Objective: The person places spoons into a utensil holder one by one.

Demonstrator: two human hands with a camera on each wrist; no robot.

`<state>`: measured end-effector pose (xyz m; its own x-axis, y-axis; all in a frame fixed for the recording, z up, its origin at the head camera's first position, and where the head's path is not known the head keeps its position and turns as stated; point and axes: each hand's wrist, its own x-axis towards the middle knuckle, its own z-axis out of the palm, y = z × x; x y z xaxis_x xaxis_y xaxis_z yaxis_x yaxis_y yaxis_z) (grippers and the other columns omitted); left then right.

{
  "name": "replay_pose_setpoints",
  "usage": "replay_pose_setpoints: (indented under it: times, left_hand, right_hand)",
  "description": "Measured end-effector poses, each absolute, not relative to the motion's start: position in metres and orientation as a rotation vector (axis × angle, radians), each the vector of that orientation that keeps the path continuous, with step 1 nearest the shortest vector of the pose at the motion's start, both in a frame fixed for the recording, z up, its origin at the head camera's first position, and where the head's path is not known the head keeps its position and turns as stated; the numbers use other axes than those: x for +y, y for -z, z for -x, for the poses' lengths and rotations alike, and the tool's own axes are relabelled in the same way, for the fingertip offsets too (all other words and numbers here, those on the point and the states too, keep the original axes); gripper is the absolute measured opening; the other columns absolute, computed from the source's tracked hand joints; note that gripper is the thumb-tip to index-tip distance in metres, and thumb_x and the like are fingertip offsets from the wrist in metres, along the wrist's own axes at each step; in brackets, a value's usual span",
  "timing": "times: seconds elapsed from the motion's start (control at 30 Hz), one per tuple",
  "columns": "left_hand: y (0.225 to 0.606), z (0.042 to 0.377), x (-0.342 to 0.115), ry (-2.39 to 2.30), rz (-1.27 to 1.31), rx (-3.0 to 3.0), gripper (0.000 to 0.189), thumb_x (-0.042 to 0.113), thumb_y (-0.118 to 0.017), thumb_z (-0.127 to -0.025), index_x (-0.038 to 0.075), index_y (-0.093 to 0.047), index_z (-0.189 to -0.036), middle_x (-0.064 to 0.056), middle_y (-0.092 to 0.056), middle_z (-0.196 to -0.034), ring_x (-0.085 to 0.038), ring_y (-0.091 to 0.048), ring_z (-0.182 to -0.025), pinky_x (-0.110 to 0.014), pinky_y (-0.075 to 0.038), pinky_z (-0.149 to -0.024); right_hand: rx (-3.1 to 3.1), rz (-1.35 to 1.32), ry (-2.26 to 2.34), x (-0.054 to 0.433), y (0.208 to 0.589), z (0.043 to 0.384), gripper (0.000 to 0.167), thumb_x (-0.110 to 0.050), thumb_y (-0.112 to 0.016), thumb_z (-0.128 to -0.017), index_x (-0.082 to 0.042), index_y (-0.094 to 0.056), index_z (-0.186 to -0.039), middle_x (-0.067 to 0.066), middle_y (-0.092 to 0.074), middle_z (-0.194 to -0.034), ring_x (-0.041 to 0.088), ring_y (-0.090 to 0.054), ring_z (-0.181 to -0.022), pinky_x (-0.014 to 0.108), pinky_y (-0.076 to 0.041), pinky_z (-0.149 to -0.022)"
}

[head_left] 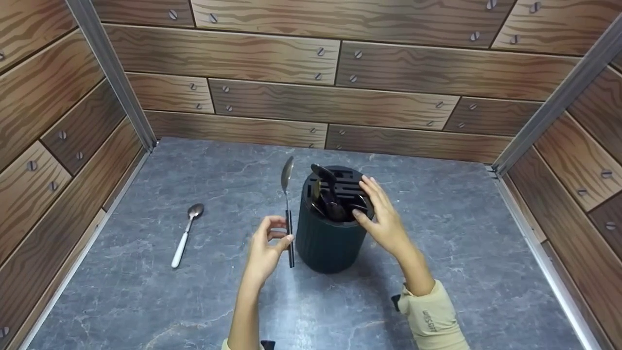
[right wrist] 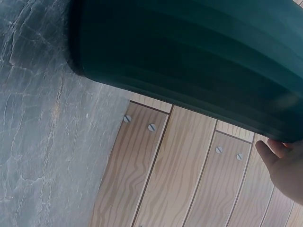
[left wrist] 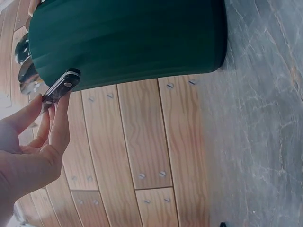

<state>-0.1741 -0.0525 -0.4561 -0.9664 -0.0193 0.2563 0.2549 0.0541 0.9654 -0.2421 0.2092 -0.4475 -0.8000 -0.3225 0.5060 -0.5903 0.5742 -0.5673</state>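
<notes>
Between thumb and fingers, my left hand (head_left: 265, 253) pinches the black handle of a metal spoon (head_left: 287, 175). The spoon stands bowl up, just left of a dark green utensil holder (head_left: 330, 248). In the left wrist view, the riveted end of the spoon's handle (left wrist: 68, 82) overlaps the holder's side. My right hand (head_left: 386, 226) rests at the right of the holder's slotted black top, fingers and thumb spread along the rim. Several dark utensils (head_left: 333, 201) stand in the slots. In the right wrist view, the fingers (right wrist: 267, 153) lie against the holder's upper side.
A small spoon with a white handle (head_left: 181, 248) lies on the grey marbled table (head_left: 233, 180) at the left. Wood-patterned panels (head_left: 272, 61) enclose the table at the back and both sides, with metal strips (head_left: 114, 73) at the corners.
</notes>
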Motion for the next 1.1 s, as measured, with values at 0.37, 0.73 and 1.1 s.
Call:
replay_pose_setpoints:
  times: [0.37,0.73,1.1]
  left_hand:
    - [0.446,0.171,-0.044,2.036,0.28,-2.114,0.027,-0.006,-0.064,-0.081,-0.003,-0.052,-0.105,-0.017,-0.055,-0.102,-0.029,-0.061,-0.086,-0.034,-0.053,-0.069]
    - [0.43,0.17,-0.037,2.012,0.292,-2.081,0.028,-0.001,-0.066,-0.082,-0.001,-0.053,-0.107,-0.014,-0.056,-0.103,-0.026,-0.06,-0.087,-0.031,-0.052,-0.071]
    - [0.409,0.172,-0.027,2.023,0.39,-1.957,0.031,-0.003,-0.065,-0.082,-0.005,-0.053,-0.11,-0.015,-0.057,-0.101,-0.025,-0.06,-0.085,-0.032,-0.052,-0.072]
  right_hand:
    - [-2.465,-0.743,-1.056,0.21,0.448,0.243,0.059,-0.029,-0.056,-0.089,-0.006,-0.037,-0.14,0.004,-0.028,-0.147,0.025,-0.018,-0.135,0.053,-0.021,-0.102]
    - [-2.456,-0.745,-1.054,0.21,0.447,0.243,0.059,-0.028,-0.057,-0.088,-0.005,-0.039,-0.139,0.004,-0.029,-0.147,0.025,-0.018,-0.135,0.051,-0.021,-0.103]
    - [-2.472,-0.745,-1.062,0.21,0.446,0.241,0.059,-0.03,-0.056,-0.089,-0.007,-0.037,-0.14,0.002,-0.027,-0.147,0.025,-0.018,-0.135,0.054,-0.023,-0.101]
